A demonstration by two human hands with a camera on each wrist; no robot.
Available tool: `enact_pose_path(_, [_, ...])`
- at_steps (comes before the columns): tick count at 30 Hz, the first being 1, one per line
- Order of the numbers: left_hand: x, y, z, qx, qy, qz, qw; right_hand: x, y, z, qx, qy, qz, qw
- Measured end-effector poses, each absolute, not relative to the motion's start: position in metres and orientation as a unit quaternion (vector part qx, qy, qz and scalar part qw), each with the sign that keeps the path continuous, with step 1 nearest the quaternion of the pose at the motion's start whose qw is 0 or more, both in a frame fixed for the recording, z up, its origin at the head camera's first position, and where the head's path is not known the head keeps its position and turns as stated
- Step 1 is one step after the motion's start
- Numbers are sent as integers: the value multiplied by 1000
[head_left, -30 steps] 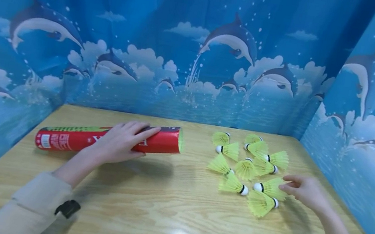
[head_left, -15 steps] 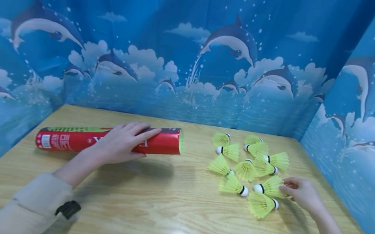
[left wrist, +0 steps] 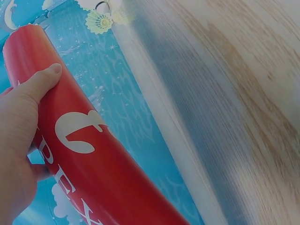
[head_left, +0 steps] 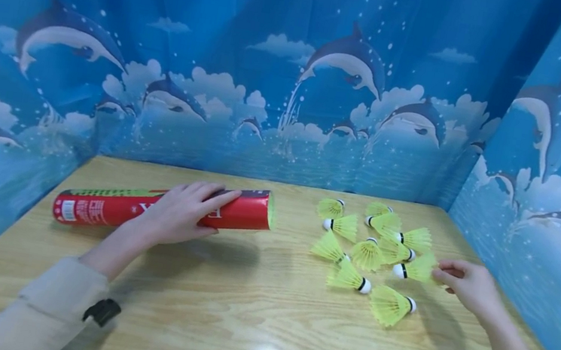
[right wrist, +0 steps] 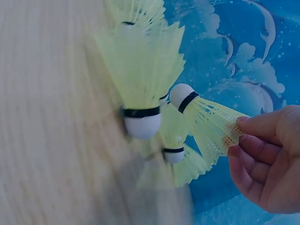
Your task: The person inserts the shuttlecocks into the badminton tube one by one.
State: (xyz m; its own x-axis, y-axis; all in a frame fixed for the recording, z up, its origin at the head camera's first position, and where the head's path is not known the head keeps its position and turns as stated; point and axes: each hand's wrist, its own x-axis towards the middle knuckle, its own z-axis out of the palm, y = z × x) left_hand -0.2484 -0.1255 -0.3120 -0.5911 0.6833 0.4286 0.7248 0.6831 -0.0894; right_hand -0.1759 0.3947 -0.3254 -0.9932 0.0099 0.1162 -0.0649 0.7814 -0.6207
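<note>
My left hand grips a red shuttlecock tube from above, thumb and fingers wrapped round it. The tube lies sideways at the left, its open green-lined end facing right and raised over the table. In the left wrist view the same tube shows white letters. At the right, my right hand pinches a yellow shuttlecock by its skirt edge between thumb and fingers, its white cork pointing left. The right wrist view shows this shuttlecock held off the table.
Several more yellow shuttlecocks lie in a loose cluster on the wooden table, one of them a shuttlecock nearest the front. A blue dolphin-print curtain closes off the back and both sides.
My right hand has taken hold of a shuttlecock by its skirt and drawn it a little up and to the right, away from the one in front. The left hand and tube stay put.
</note>
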Motion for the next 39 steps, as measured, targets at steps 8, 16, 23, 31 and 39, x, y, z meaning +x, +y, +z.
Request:
enact_pose_path(8, [-249,-123,-310,-398,-890,-46,219,-178,377,-301,9,-938,339,69])
enact_pose_path(16, [-248,-123,-310,-396,-890,-45,223,-188,349,-291,25,-926,369,75])
enact_pose_path(23, [-248,-124,-311,-393,-892,-49,217,-194,321,-285,35,-912,397,100])
enact_pose_path(31, [-247,-124,-311,-392,-893,-52,216,-196,292,-282,64,-900,415,115])
enact_pose_path(39, [-248,-124,-309,-390,-894,-54,213,-203,264,-278,77,-898,423,94])
